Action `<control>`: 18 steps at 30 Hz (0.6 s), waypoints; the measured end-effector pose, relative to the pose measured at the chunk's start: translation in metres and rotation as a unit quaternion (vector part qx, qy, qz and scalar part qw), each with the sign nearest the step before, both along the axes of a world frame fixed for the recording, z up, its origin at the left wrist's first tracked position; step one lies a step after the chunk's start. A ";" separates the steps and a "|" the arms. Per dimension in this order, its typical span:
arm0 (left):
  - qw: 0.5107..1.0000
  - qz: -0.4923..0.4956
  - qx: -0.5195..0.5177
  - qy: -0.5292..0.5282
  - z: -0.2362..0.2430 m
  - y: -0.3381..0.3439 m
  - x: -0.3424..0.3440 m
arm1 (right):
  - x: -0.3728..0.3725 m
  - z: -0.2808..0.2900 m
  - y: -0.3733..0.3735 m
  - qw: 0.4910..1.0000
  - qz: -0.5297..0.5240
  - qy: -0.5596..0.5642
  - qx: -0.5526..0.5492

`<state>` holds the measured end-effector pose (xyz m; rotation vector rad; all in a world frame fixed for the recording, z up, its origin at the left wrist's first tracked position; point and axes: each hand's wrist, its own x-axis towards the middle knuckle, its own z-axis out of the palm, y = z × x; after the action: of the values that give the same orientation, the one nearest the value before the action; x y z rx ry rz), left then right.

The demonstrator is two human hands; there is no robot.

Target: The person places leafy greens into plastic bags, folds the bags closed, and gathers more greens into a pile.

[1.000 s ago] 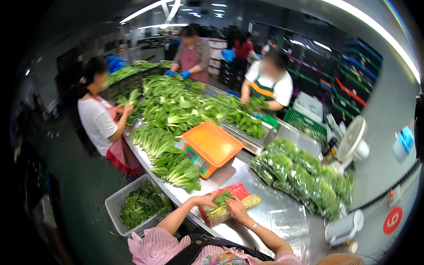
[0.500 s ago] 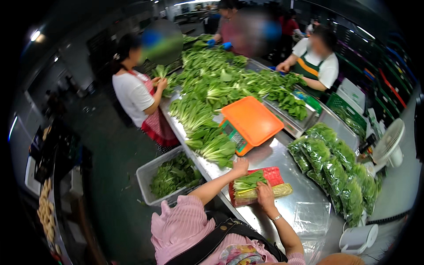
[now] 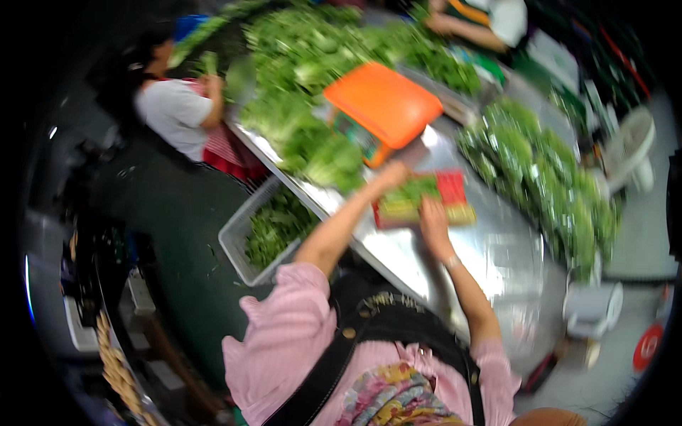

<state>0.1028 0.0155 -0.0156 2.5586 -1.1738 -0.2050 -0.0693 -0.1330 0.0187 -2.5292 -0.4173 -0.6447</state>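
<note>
In front of me a bunch of leafy greens (image 3: 418, 189) lies on a red packet-like sheet (image 3: 449, 183), next to a pale yellow bundle of thin strips (image 3: 462, 214). My right hand (image 3: 432, 213) presses down at the greens' near side, fingers bent, beside the strips; what its fingertips grip is hidden. At the sheet's far left corner is my left hand (image 3: 393, 176), smeared by motion, so its fingers cannot be read. Just beyond it stands an orange-topped scale (image 3: 383, 103).
Loose greens (image 3: 305, 135) cover the far left of the metal table (image 3: 511, 284). Bagged greens (image 3: 540, 163) are piled on the right, near a fan (image 3: 629, 145). A bin (image 3: 231, 234) of leaves stands at lower left. Co-workers (image 3: 174, 110) work across the table.
My view has shifted, so the scene sits higher in the picture, and it is blurred. Both hands stay at the greens on the red sheet.
</note>
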 end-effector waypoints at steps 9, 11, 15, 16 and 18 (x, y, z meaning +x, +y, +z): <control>0.980 0.039 0.074 0.178 0.042 0.030 -0.071 | -0.007 0.008 0.012 0.999 -0.042 -0.004 0.024; 0.984 0.046 0.078 0.155 0.031 0.040 -0.073 | -0.005 0.002 0.016 0.998 -0.015 0.029 0.057; 0.979 0.027 0.092 0.180 0.025 0.015 -0.065 | -0.014 0.023 0.000 0.999 -0.022 -0.017 0.033; 0.984 0.027 0.092 0.147 0.021 0.024 -0.068 | -0.018 0.052 0.010 1.000 0.023 0.008 -0.003; 0.987 -0.024 0.065 0.143 0.046 0.024 -0.079 | -0.009 0.077 0.013 0.977 0.106 0.091 -0.163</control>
<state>0.0235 0.0397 0.0299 2.5026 -1.1434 -0.6558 -0.0785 -0.1195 0.0956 -2.7648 -0.7671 -0.2782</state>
